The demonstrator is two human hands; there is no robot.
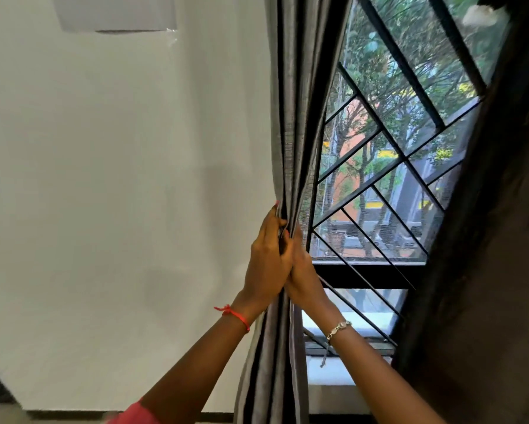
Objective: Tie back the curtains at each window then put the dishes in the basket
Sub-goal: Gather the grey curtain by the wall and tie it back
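- Two bare arms reach up, a red thread (234,315) on the left wrist and a silver bracelet (338,328) on the right.
- The left hand (268,258) and right hand (303,270) press together, fingers (271,220) curled round the gathered grey curtain (290,117).
- That curtain hangs bunched at the window's left edge, against the white wall (119,179).
- Behind it are the black window grille (376,183) and a dark curtain (486,286) at the right.

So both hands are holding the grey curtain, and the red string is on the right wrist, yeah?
Not quite. The left hand and right hand do hold the grey curtain, but the red string is on the left wrist. The right wrist wears a silver bracelet. The head view shows this.
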